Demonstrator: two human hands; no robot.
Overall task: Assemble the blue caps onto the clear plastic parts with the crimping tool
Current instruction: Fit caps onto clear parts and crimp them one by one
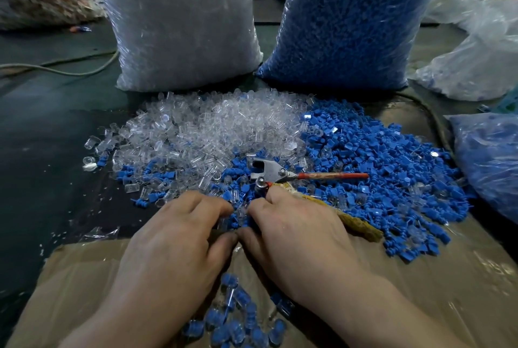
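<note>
Fingers (215, 206) of left hand (173, 235) and right hand (297, 235) curl, pinching small parts (238, 215) between them.

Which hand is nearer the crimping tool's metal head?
Right. The right hand covers the crimping tool's wrapped handle, its fingers just below the metal head; the left hand sits further left, over the mixed parts, clear of the tool.

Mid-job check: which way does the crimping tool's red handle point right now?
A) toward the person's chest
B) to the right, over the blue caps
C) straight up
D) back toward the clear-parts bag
B: the crimping tool lies flat with its red handle stretched rightward across the blue caps, while the right hand lies against its wrapped handle.
</note>
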